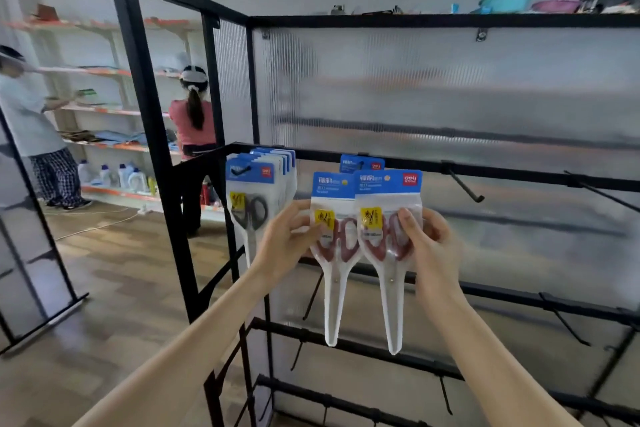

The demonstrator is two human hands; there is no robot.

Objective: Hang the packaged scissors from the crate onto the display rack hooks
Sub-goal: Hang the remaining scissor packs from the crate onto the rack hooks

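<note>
Head view: two clear plastic packs of red-handled scissors with blue header cards hang side by side, long axes upright, tips down. The left hand (284,239) pinches the left pack (334,246) at the handles; the right hand (427,239) curls its grip round the right pack (386,239) likewise. Both headers sit just below the black rack bar (519,172), where another blue pack (362,163) already hangs behind them. I judge the header holes must rise and go back onto that hook. A full hook of black-handled scissors packs (254,198) hangs just left.
</note>
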